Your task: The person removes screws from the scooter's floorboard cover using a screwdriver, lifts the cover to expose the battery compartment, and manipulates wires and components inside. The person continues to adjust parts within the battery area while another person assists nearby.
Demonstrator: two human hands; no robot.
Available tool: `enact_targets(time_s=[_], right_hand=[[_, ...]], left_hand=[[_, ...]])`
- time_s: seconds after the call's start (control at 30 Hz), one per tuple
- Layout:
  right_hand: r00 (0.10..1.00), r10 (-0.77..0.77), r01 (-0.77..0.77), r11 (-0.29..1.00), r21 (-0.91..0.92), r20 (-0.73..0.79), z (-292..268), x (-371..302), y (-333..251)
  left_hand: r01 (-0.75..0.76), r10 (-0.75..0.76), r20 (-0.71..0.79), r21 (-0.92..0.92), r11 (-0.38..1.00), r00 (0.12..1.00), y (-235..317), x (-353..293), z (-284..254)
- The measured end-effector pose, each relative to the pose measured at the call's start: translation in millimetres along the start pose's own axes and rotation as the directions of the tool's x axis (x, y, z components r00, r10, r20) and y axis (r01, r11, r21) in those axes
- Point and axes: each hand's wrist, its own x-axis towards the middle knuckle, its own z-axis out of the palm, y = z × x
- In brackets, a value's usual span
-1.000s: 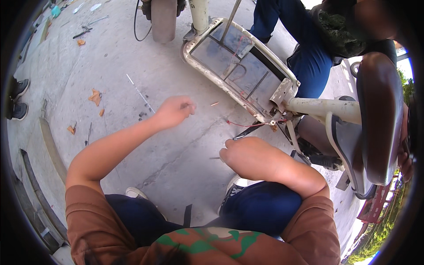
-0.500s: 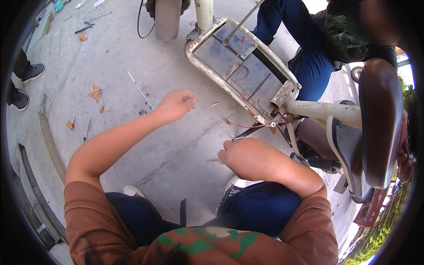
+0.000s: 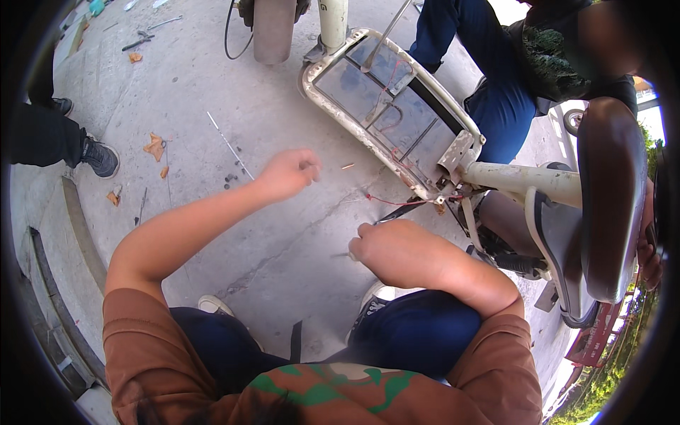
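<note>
My left hand (image 3: pixel 287 175) is raised over the concrete floor, fingers curled together and a little blurred. What it pinches, if anything, is too small to name. My right hand (image 3: pixel 397 249), nearer to me and further right, is closed on a thin grey metal piece (image 3: pixel 340 255) that sticks out to its left. Just beyond that hand lies a dark bar-like part (image 3: pixel 398 212), beside a red wire (image 3: pixel 388 202) coming from a scooter frame (image 3: pixel 348 122). The cream, chipped frame is tilted, with dark panels and loose wires inside its tray.
A brown seat (image 3: pixel 613 198) and a wheel (image 3: pixel 272 32) belong to the scooter. Another person (image 3: pixel 506 106) crouches behind it. A white rod (image 3: pixel 228 144), dry leaves (image 3: pixel 154 146) and tools (image 3: pixel 138 41) lie on the floor. At the left a bystander's shoe (image 3: pixel 100 157) stands near a curb.
The bystander at the left has stepped closer, to the right. My left hand has shifted slightly right and down; my right hand is nearly still.
</note>
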Motion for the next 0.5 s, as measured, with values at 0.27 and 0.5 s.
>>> enact_targets(time_s=[0.27,0.5], right_hand=[[0.973,0.162,-0.171,0.984,-0.044,-0.162,10,4,12],[0.992,0.120,-0.121,0.993,-0.019,-0.030,9,-2,7]], left_hand=[[0.098,-0.100,0.052,0.039,0.994,0.994,-20,-14,-4],[0.214,-0.107,-0.213,0.581,0.785,0.971,-136,-47,-108]])
